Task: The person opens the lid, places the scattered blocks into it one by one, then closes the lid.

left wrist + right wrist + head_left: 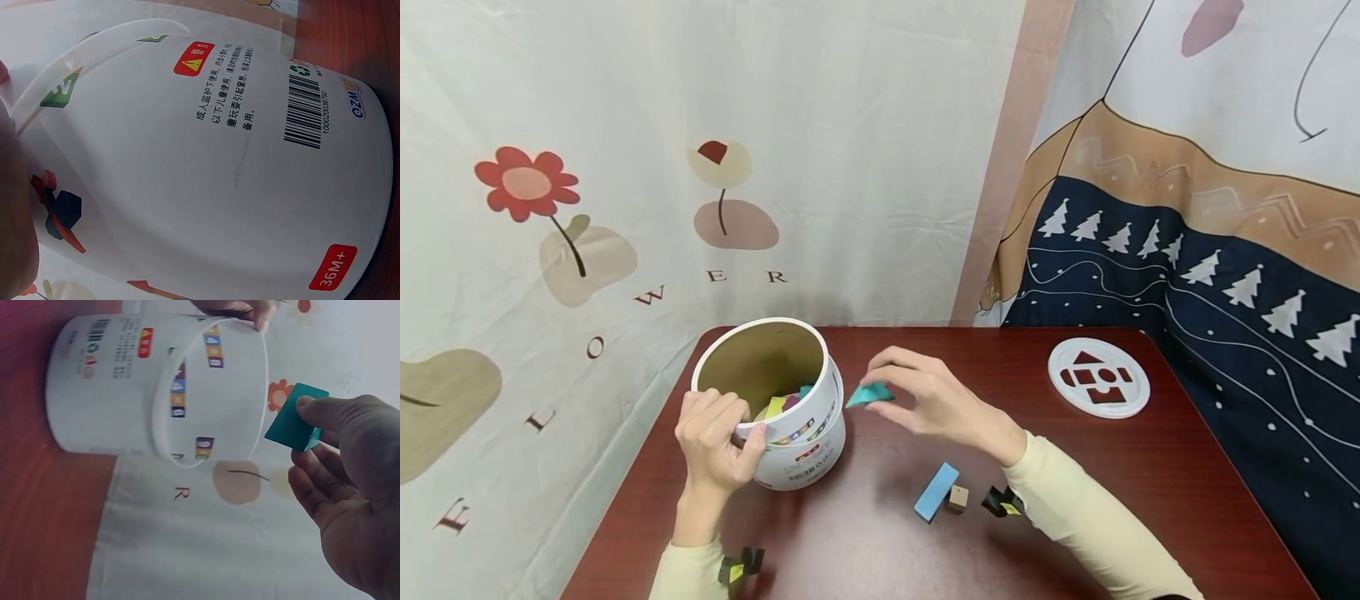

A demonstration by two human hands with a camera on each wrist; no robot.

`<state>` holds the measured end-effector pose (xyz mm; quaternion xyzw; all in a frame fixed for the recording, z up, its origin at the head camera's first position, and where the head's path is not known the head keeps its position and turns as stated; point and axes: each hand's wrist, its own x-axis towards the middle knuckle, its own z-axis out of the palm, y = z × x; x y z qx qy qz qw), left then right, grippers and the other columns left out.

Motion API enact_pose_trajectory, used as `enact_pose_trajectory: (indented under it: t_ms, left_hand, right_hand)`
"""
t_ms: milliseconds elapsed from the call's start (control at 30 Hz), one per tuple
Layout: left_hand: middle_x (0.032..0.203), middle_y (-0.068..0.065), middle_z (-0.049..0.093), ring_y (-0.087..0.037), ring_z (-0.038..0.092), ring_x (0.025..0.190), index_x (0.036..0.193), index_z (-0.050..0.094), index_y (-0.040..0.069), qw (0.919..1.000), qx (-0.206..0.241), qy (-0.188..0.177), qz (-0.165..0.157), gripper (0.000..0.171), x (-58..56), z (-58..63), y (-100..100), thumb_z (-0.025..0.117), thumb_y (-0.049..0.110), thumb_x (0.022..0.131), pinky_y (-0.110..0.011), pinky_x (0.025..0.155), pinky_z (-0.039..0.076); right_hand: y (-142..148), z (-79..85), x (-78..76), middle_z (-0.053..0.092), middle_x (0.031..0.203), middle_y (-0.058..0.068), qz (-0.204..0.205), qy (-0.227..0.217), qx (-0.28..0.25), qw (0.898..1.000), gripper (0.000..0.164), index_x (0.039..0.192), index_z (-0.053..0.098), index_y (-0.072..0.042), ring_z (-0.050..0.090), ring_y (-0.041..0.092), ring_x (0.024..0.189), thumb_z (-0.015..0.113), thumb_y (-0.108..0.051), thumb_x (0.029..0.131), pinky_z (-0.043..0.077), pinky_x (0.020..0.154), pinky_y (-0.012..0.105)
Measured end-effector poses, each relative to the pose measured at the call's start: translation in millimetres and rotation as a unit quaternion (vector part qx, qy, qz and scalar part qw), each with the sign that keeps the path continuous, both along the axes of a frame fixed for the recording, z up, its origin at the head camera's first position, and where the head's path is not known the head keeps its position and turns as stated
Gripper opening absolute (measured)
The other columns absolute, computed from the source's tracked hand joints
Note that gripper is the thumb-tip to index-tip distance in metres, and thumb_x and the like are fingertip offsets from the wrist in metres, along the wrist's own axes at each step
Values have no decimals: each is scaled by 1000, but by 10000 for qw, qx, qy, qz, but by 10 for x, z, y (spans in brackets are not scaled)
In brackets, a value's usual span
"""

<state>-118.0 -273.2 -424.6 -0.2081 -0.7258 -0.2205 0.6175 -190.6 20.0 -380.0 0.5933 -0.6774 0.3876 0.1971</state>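
A white bucket [805,462] stands on the left part of the table, and my left hand [718,437] grips its near rim, thumb outside. Inside it lie several coloured blocks, among them a yellow block [775,407]. Just right of the rim, my right hand [925,392] pinches a teal wedge-shaped block [870,393] between thumb and fingers. The right wrist view shows the thumb flat on one face of the teal block [297,419], beside the bucket's mouth. Printed labels on the bucket's wall [162,162] fill the left wrist view.
On the dark red table [1000,358], a long blue block [937,492] lies next to a small wooden cube [958,498], below my right hand. A white lid [1072,400] with shaped cutouts lies at the back right. Printed curtains [880,167] hang behind the table.
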Motion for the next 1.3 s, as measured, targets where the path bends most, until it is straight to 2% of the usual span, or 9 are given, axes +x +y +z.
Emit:
enact_pose_trajectory:
  t_ms: [333,567,767,967,1300]
  left_hand:
    - [48,4,25,-16,20,47,50,35,11,10000,20,-66,-7,31,5,-13,-3,50,30,71,-41,53,22]
    - [48,4,25,-16,20,47,50,36,11,10000,22,-59,28,36,0,-20,-4,49,33,75,-41,53,22]
    - [48,4,25,-16,20,46,50,36,11,10000,-4,-54,24,39,-1,-14,-6,49,35,78,-41,53,22]
    - [48,4,24,-15,19,46,50,35,11,10000,-5,-21,26,43,-2,-13,-4,48,38,81,-41,52,22]
    - [49,5,24,-15,19,46,50,35,12,10000,-6,-49,5,36,-5,-23,-15,49,33,75,-41,53,22]
  right_hand:
    - [-321,203,-85,65,108,3,-56,-35,-239,9997,23,104,75,-3,58,6,89,82,-9,83,48,74,18]
    - [-557,254,-149,66,109,6,-95,67,-194,9997,28,106,74,0,59,9,91,83,-11,82,50,77,17]
    - [-753,295,-190,66,109,6,-186,310,-44,9993,27,107,75,0,55,6,77,82,-13,85,46,66,15]
    - [-921,301,-216,66,109,8,-237,552,196,9980,26,108,76,0,60,9,93,80,-13,86,48,78,14]
    - [-1108,295,-245,65,109,5,-323,452,860,9947,25,112,74,-3,58,8,93,76,-15,91,47,83,12]
